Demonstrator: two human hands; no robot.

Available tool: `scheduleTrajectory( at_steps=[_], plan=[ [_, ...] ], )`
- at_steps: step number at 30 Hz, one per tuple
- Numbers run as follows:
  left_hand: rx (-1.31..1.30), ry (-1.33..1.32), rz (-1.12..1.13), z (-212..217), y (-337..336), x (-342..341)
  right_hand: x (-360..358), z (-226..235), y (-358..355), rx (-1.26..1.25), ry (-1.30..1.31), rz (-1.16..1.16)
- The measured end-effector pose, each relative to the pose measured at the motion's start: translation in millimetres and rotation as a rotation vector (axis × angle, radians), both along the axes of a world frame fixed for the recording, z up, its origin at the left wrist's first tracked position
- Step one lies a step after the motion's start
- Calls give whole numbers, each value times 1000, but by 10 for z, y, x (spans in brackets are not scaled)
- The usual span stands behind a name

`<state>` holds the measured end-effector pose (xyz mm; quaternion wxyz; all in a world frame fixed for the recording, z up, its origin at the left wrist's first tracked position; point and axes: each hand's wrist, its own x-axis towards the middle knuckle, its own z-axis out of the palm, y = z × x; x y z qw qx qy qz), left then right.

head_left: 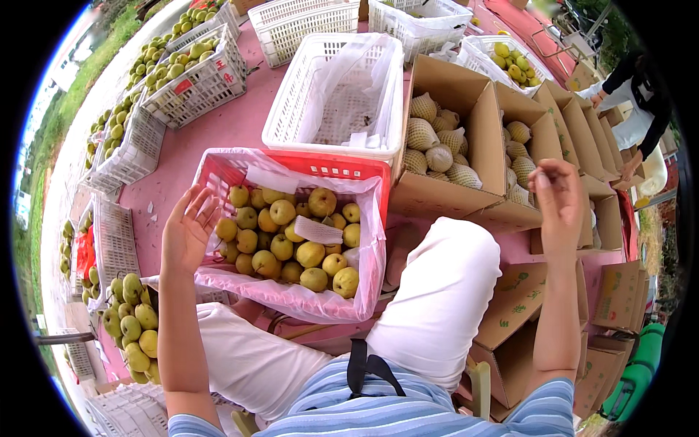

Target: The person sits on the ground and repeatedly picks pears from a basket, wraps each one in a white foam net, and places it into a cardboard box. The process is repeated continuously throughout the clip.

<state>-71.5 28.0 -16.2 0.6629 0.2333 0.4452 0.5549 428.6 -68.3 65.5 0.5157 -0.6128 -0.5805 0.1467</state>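
Observation:
In front of me stands a red plastic crate (364,166) with a pink-tinted plastic liner, holding many yellow-brown pears (282,212). A white foam net (318,231) lies on top of the pears. My left hand (191,224) is raised at the crate's left edge, palm up, fingers spread, with nothing in it. Beside an open cardboard box (450,200) on the right, my right hand (559,197) hovers with loosely bent fingers and nothing visible in them. Inside that box sit several pears in foam nets (439,157).
Behind the red crate is a white crate (331,149) with a plastic liner. More white crates of pears (196,95) line the left. Further open cardboard boxes (535,116) run along the right, where another person (641,109) stands. A green cylinder (637,371) lies at lower right.

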Motion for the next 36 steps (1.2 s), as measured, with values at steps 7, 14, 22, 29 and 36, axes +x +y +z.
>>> scheduleTrajectory(
  at_steps=[7,14,22,29,36],
  plan=[
    [73,-82,102,222,10,-16,-2249,-1960,1523,-836,-775,913],
    [52,-6,204,323,-136,-53,-2924,-3480,1395,-1189,-287,379],
    [73,220,99,237,-75,49,-2656,-2367,1772,-1088,412,550],
    [238,290,-353,-24,-78,625,-2575,-526,1457,-908,647,793],
    [285,73,-338,13,-112,702,-2427,-336,1162,-775,516,831]
  ],
)
